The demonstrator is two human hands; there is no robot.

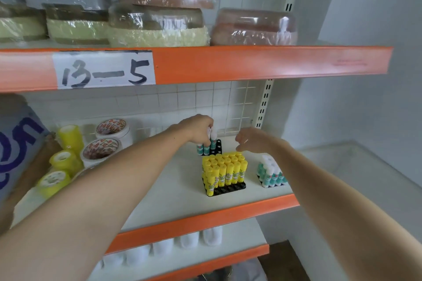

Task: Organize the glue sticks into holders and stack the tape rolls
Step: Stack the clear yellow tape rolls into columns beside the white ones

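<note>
My left hand (199,129) pinches the white caps of teal glue sticks (210,145) standing in a black holder (218,146) at the back of the middle shelf. My right hand (252,140) hovers beside it with loosely curled fingers, holding nothing. In front stands a black holder (229,189) packed with several yellow glue sticks (225,167). To the right is another holder of teal glue sticks (271,172). Yellow tape rolls (62,162) and white tape rolls (107,141) sit at the left of the shelf.
The shelf (187,189) has orange front edges (205,219). The upper shelf carries plastic-wrapped bundles (157,25) and a label reading 13-5 (104,69). A grey bag with blue print (16,143) stands at far left. White rolls (182,240) lie on the shelf below.
</note>
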